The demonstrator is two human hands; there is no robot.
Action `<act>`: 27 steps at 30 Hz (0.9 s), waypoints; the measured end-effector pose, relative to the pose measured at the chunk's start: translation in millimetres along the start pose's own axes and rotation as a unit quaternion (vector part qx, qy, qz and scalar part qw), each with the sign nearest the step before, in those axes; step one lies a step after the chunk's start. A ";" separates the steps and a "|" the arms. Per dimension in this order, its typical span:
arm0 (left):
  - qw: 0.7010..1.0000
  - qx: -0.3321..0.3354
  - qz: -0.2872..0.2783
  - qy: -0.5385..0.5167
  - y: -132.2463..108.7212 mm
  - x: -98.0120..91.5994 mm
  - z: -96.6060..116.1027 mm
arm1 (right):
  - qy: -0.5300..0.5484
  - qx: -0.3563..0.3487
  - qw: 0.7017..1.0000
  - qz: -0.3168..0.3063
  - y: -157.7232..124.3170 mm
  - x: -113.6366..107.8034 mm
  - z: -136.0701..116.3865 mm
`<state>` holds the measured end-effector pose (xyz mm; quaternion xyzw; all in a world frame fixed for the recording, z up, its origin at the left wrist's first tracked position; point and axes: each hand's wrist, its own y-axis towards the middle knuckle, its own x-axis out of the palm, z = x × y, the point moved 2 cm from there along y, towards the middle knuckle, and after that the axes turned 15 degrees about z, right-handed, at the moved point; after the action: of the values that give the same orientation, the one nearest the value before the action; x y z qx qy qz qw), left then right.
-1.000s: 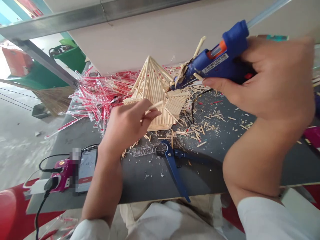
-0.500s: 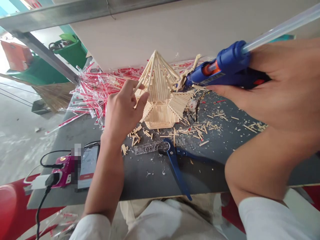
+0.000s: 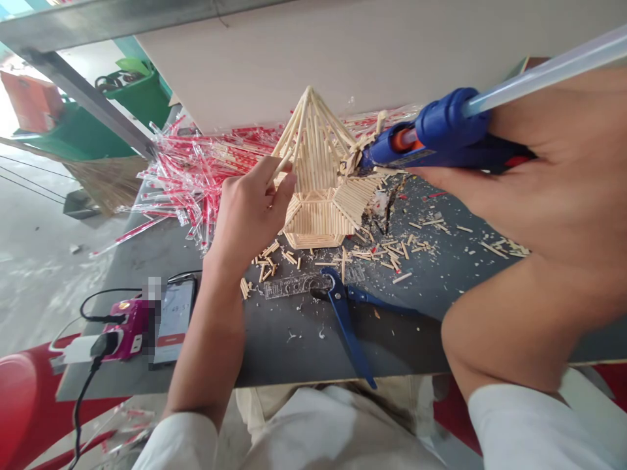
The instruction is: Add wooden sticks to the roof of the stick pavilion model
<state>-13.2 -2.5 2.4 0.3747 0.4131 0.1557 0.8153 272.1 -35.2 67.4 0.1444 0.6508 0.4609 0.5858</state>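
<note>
My left hand [image 3: 255, 212] pinches the left lower edge of a pointed roof [image 3: 313, 140] made of thin wooden sticks. Below and around this roof is a flared, many-sided stick base [image 3: 318, 219], standing on the dark table. Whether roof and base touch is hard to see. In my right hand [image 3: 553, 163] is a blue hot glue gun [image 3: 441, 134], with a long clear glue stick [image 3: 548, 72] running out of its back. Its nozzle end, crusted with stick scraps and old glue, reaches the right lower edge of the roof.
A blue-handled cutter [image 3: 343, 320] lies in front beside a clear plastic strip [image 3: 289, 287]. Cut stick pieces [image 3: 392, 251] litter the table [image 3: 284, 352]. Red-and-clear wrappers [image 3: 191, 176] pile up behind at left. A phone [image 3: 174, 320] and pink power socket [image 3: 125, 326] sit front left.
The stick roof has risen slightly in my left hand. The glue gun has shifted a little left, its back end lower, with its nozzle still at the roof's right edge.
</note>
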 end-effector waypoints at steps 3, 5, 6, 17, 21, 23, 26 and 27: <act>1.000 0.013 0.013 0.008 -1.1 1.3 -1.8 | 0.002 0.005 1.000 -0.013 0.0 0.7 1.0; 1.000 0.020 0.020 0.009 -1.6 2.0 -3.0 | 0.000 0.012 1.000 -0.016 0.1 0.3 0.6; 1.000 0.021 0.022 0.007 -1.7 2.3 -3.4 | -0.003 0.018 1.000 -0.017 0.2 -0.1 -0.1; 1.000 0.017 0.014 0.001 -2.4 0.8 -3.2 | -0.021 0.054 0.997 -0.044 2.1 -2.3 -3.5; 1.000 0.009 0.014 -0.006 -2.0 2.0 -4.3 | -0.010 0.048 0.998 -0.050 2.1 -3.5 -3.2; 1.000 0.007 0.015 -0.004 -1.7 1.5 -3.6 | -0.008 0.050 0.997 -0.051 2.1 -3.4 -3.3; 1.000 0.008 0.012 -0.001 -1.3 -0.1 -1.3 | -0.010 0.057 0.997 -0.050 2.0 -3.0 -3.1; 1.000 0.006 0.010 -0.001 -1.3 -0.5 -0.7 | -0.010 0.058 0.997 -0.051 1.9 -3.1 -3.0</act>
<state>-14.1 -3.3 1.5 0.3841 0.4098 0.1609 0.8116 269.6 -37.8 70.4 0.1496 0.6772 0.3904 0.6055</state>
